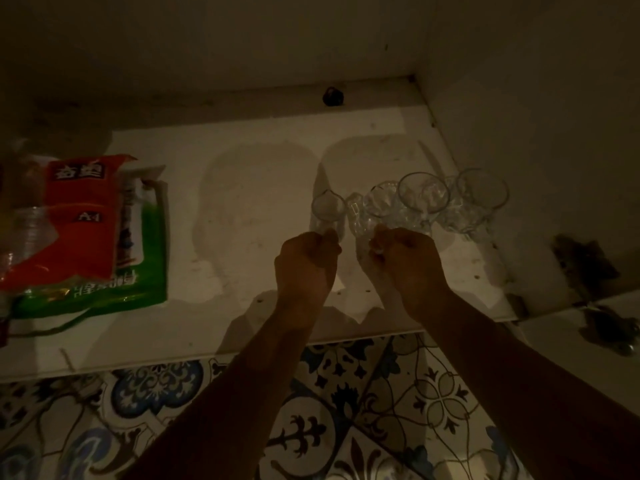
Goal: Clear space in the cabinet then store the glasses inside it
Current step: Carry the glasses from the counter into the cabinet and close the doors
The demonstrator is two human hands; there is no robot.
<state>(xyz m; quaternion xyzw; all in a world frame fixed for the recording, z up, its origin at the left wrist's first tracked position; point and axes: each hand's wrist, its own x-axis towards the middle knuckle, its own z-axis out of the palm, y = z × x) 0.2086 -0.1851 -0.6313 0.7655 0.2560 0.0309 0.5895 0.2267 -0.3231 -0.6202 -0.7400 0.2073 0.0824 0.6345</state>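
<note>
The view is dim. Both my arms reach into the white cabinet shelf [263,188]. My left hand [306,263] grips the base of a small clear glass [328,209] that stands on the shelf. My right hand [408,261] closes on a patterned clear glass [375,207] just to its right. Behind that one, toward the right wall, two more clear glasses stand upright: one [423,194] in the middle and one [479,199] nearest the wall. The glasses touch or overlap in view.
A red and green plastic packet [93,233] lies at the shelf's left, with clear plastic cups [24,233] beside it. A dark round hole [333,96] marks the back wall. A metal hinge [585,261] sits on the right side. Patterned floor tiles [346,410] lie below.
</note>
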